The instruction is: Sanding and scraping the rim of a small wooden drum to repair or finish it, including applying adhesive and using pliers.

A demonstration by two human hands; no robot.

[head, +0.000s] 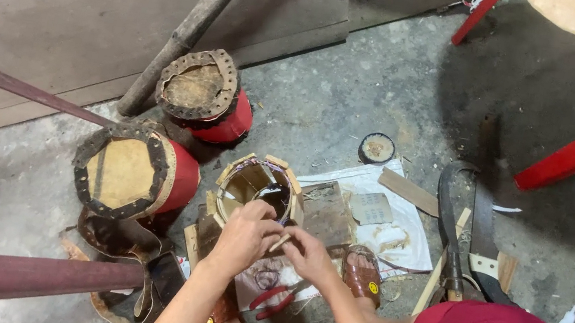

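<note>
Seen from above, over a concrete floor [362, 96]: left hand [243, 234] cupped, knuckles up, fingers curled onto the near rim of an open wooden drum shell [258, 186]. Right hand [308, 256] just right of it, thumb and fingers pinched shut on a small wooden stick [279, 242]. Stick held slantwise, long axis running from the near-left up toward the shell's far-right. Shell stood upright, mouth to the camera. Left of the shell, two red drums [185, 136] with laced skins; near side, red pliers [271, 298] on paper.
</note>
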